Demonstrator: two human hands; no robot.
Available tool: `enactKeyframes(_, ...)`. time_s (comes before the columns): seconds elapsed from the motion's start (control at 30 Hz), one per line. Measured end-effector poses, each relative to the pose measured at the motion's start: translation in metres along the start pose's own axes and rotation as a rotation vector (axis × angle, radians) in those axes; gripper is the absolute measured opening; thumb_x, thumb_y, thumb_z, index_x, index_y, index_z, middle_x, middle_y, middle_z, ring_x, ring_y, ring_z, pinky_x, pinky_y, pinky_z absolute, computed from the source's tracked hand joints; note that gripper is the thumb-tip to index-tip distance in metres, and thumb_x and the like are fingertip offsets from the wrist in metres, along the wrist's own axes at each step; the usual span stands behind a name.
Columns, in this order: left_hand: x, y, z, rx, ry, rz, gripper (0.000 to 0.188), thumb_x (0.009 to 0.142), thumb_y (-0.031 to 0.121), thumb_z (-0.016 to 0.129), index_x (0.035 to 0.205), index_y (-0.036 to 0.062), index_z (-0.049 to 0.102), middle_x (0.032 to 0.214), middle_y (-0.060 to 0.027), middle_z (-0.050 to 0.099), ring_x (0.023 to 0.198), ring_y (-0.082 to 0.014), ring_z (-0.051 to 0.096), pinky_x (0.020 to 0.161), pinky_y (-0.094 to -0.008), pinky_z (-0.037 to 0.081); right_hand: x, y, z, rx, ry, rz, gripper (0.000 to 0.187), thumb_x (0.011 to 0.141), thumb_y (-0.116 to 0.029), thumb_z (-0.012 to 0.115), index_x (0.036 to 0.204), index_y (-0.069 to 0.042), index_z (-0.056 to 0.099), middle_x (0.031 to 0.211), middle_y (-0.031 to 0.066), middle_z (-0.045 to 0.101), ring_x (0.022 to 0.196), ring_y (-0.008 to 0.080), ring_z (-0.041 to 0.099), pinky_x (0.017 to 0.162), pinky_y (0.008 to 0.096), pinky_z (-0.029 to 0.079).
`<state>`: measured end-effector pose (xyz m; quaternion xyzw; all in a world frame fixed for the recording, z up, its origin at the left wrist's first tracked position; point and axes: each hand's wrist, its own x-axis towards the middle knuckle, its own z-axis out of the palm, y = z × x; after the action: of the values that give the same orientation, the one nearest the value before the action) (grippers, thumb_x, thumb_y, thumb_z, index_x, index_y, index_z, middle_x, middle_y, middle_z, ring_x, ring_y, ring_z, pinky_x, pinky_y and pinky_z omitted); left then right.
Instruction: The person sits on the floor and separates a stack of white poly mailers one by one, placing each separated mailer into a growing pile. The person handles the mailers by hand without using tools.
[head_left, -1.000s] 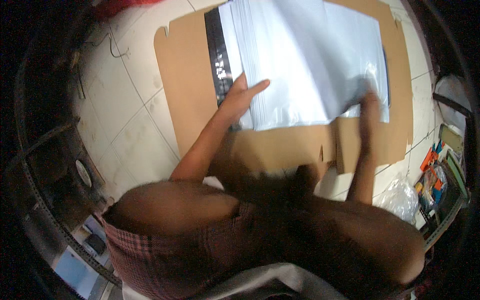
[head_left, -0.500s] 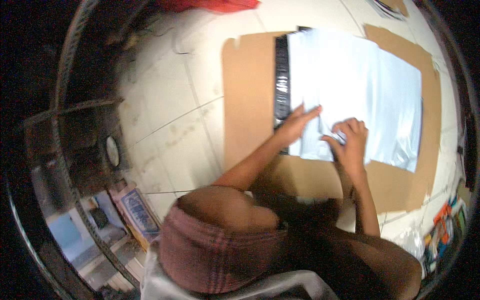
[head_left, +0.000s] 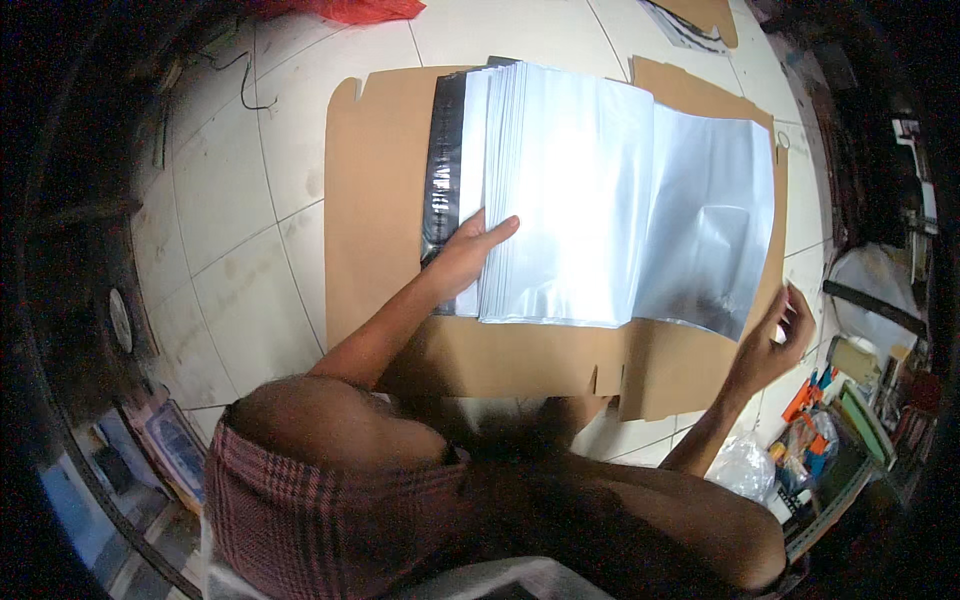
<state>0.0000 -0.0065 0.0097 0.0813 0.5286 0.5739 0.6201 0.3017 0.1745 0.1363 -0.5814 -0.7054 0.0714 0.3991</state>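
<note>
A stack of white plastic mailing bags (head_left: 570, 200) lies on a flattened cardboard sheet (head_left: 385, 150). Its top layers are fanned at the left edge, where a black strip (head_left: 445, 150) of bag shows. My left hand (head_left: 470, 258) grips this fanned edge, its thumb lying on top and the other fingers partly hidden. On the right, a single silvery-white flap (head_left: 705, 215) spreads out flat from the stack. Beyond that flap's lower right corner, my right hand (head_left: 780, 335) hovers near the cardboard's edge, holding nothing, fingers loosely bent and apart.
Pale floor tiles (head_left: 235, 230) surround the cardboard. At right lie a clear plastic bag (head_left: 740, 465), orange-handled tools (head_left: 800, 400) and other clutter. A red plastic bag (head_left: 370, 8) lies at the far left, and another cardboard piece (head_left: 705, 18) at the far right.
My right hand has left the middle of the stack and moved right, past the bags. The flap at right now lies spread out. My left hand stays at the left edge. The view has shifted right.
</note>
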Motion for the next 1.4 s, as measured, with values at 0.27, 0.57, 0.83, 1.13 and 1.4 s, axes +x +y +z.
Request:
enactKeyframes(0.27, 0.018, -0.015, -0.003, -0.211, -0.015, -0.047, 0.056, 0.104, 0.036, 0.050, 0.143, -0.0017, 0.038, 0.135, -0.0152, 0.054, 0.122, -0.0244, 0.055, 0.104, -0.0402, 0.044, -0.123, -0.073, 0.111, 0.133, -0.809, -0.375, 0.053, 0.066, -0.041, 0.087, 0.099, -0.007, 0.062, 0.092, 0.0091, 0.055, 0.088, 0.0279, 0.049, 0.083, 0.0370, 0.038)
enactKeyframes(0.57, 0.013, -0.011, 0.003, 0.058, 0.055, -0.013, 0.050, 0.099, 0.027, 0.061, 0.137, -0.0017, 0.046, 0.124, -0.0124, 0.060, 0.112, -0.0195, 0.058, 0.099, -0.0360, 0.046, -0.069, 0.050, 0.076, 0.649, -0.701, 0.618, 0.034, 0.098, -0.023, 0.053, 0.120, 0.000, 0.065, 0.120, 0.0058, 0.066, 0.110, 0.0167, 0.058, 0.099, 0.0353, 0.045)
enactKeyframes(0.83, 0.008, -0.004, 0.002, 0.094, 0.079, -0.035, 0.054, 0.100, 0.034, 0.058, 0.138, -0.0030, 0.044, 0.121, -0.0158, 0.062, 0.108, -0.0211, 0.061, 0.095, -0.0348, 0.048, -0.032, -0.019, 0.017, 0.363, -0.163, -0.025, 0.025, 0.094, -0.020, 0.066, 0.107, 0.000, 0.060, 0.101, 0.0078, 0.061, 0.096, 0.0179, 0.057, 0.089, 0.0333, 0.044)
enactKeyframes(1.13, 0.019, -0.009, 0.007, -0.238, -0.032, -0.006, 0.061, 0.105, 0.042, 0.043, 0.142, -0.0055, 0.037, 0.137, -0.0181, 0.050, 0.124, -0.0263, 0.052, 0.106, -0.0395, 0.041, -0.128, -0.069, 0.111, 0.204, -0.908, -0.332, 0.033, 0.072, -0.037, 0.083, 0.077, -0.008, 0.067, 0.088, 0.0070, 0.063, 0.085, 0.0266, 0.054, 0.081, 0.0409, 0.042)
enactKeyframes(1.4, 0.012, -0.010, 0.000, 0.093, 0.006, -0.013, 0.057, 0.101, 0.031, 0.058, 0.141, -0.0052, 0.039, 0.130, -0.0165, 0.057, 0.117, -0.0213, 0.056, 0.103, -0.0353, 0.043, -0.038, 0.025, 0.046, 0.586, -0.802, 0.365, 0.026, 0.098, -0.026, 0.055, 0.099, -0.004, 0.068, 0.091, 0.0000, 0.058, 0.085, 0.0108, 0.052, 0.082, 0.0275, 0.042)
